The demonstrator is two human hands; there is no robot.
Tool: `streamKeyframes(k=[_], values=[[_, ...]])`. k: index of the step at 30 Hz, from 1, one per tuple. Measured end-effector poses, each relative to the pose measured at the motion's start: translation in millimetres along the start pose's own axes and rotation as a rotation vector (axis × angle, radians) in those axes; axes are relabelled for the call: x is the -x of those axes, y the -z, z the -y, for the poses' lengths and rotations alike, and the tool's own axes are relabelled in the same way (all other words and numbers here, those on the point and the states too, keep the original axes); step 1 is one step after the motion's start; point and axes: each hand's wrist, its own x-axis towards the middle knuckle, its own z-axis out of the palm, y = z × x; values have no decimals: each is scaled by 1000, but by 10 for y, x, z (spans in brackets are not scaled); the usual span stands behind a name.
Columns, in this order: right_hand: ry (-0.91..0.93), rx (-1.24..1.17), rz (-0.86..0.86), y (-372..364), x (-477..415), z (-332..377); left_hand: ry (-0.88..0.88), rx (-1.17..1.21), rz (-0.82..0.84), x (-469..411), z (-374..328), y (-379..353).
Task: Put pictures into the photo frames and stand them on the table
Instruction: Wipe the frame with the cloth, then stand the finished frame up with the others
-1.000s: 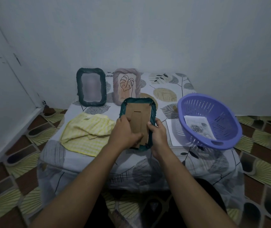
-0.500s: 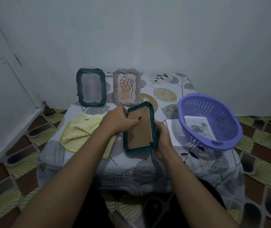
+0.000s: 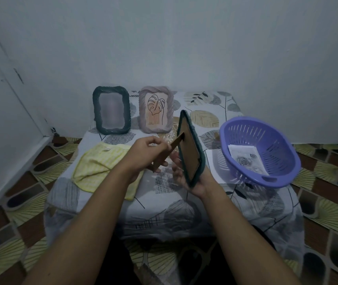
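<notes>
Head view: right hand point(image 3: 193, 179) grips the lower end of a teal photo frame point(image 3: 190, 153), fingers curled round its bottom edge. The frame is held upright above the middle of the table point(image 3: 164, 204), turned nearly edge-on, brown backing board facing left. Left hand point(image 3: 145, 154) pinches the brown back stand point(image 3: 176, 140), which is swung out from the backing at an angle. Whether the frame's front holds a picture cannot be told from here.

At the table's far edge, near the wall, two frames stand upright side by side: a dark green frame point(image 3: 111, 110) on the left, its picture blurred, and a mauve frame point(image 3: 156, 109) on the right with a leaf line drawing.

A yellow checked cloth point(image 3: 100, 165) lies crumpled on the table's left side, partly under the left forearm. A purple slotted basket point(image 3: 283, 153) sits on the right, with a rose picture point(image 3: 246, 159) lying inside. A white sheet point(image 3: 215, 163) lies flat just left of the basket, partly under it. The table wears a leaf-print cover; the floor is patterned tile.
</notes>
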Motion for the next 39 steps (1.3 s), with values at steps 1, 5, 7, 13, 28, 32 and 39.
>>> streamKeyframes(k=[1,5,7,13,28,32,39], values=[[-1,-3,4,1,7,27,-11,21,4,7,14,15],[91,100,3,15,80,140,-77,-4,-48,-10,96,99],[183,196,-2,19,73,206,-120,-77,-117,-65,164,140],[420,452,-85,-19,38,406,-119,-169,-287,-267,347,91],[737,953,-160,31,-157,848,131,706,75,-991,153,-340],[773,1112,-347,7,-277,1123,70,667,7,-1220,-41,-506],[635,1369,-530,40,-479,1599,94,536,-127,-1926,-61,-777]])
